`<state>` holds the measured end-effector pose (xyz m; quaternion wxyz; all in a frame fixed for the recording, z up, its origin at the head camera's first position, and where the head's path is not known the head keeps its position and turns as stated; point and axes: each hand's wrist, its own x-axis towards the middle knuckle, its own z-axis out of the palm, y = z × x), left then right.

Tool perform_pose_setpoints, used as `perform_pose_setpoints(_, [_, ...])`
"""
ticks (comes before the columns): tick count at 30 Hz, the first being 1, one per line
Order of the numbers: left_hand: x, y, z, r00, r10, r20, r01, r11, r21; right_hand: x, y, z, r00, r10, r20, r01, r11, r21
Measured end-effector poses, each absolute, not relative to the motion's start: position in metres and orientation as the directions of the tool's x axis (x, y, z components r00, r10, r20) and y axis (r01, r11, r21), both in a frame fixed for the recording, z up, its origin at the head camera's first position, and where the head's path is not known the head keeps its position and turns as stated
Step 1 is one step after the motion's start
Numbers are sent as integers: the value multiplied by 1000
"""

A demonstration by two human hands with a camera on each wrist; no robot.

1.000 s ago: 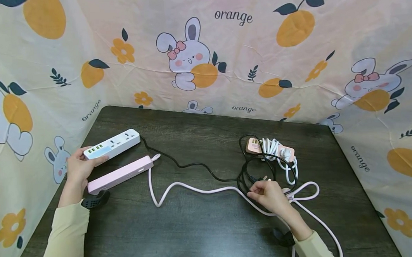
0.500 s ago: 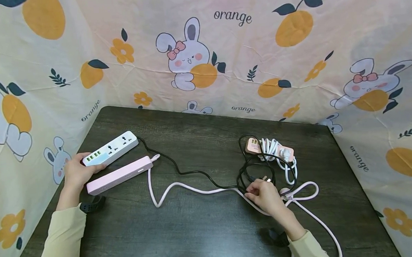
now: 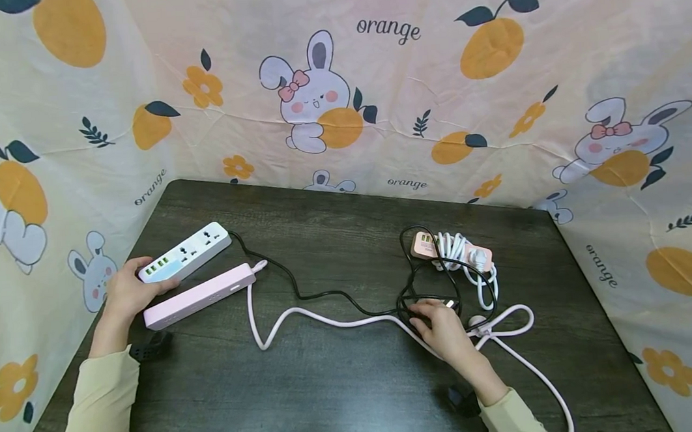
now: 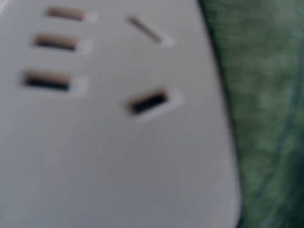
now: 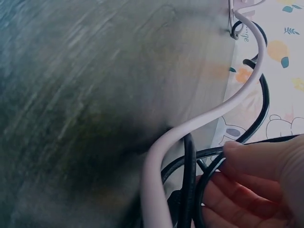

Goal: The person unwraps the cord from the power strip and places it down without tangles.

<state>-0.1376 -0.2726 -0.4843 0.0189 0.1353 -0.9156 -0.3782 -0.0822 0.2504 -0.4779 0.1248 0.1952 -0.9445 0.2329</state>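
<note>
At the left of the table in the head view, my left hand (image 3: 131,291) grips the USB end of a white power strip (image 3: 198,252), its thumb along the near side. The left wrist view is filled by the strip's blurred socket face (image 4: 114,161). Just in front lies a pink power strip (image 3: 203,295), its pale pink cord (image 3: 322,318) running right. On the right, my right hand (image 3: 443,335) pinches the white strip's black cord (image 3: 426,296) at its loose coils. In the right wrist view the thumb (image 5: 251,159) presses the black cord against curled fingers; the pink cord passes beside them.
Behind the coils is a small peach power strip (image 3: 424,244) wrapped in its white cord (image 3: 453,248). The pink cord's tied loop (image 3: 522,321) lies right of my right hand. A printed cloth (image 3: 229,118) hangs around the dark table (image 3: 308,387).
My left hand and the white power strip have shifted slightly left and toward me. My right hand has edged left and up among the black coils, and its fingers now cover more of the plug.
</note>
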Motion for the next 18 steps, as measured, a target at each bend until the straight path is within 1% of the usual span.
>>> perform_pose_setpoints(3, [-136, -271, -479, -970, -238, -58, -211, 687, 695, -83, 252, -481, -868, -319, 380, -462, 799, -385])
perform_pose_setpoints(6, [-135, -266, -470, -972, -233, -26, -184, 692, 698, -83, 253, -483, -829, -340, 444, -518, 766, -381])
perform_pose_setpoints(10, [-133, -255, -451, -975, -218, 42, -126, 701, 702, -81, 255, -480, -784, -379, 492, -585, 717, -379])
perform_pose_setpoints(14, [-132, -238, -426, -976, -181, 118, -45, 704, 708, -76, 257, -472, -769, -392, 504, -610, 685, -398])
perform_pose_setpoints(18, [-135, -212, -407, -969, -108, 223, 86, 698, 711, -71, 261, -461, -767, -387, 512, -612, 681, -402])
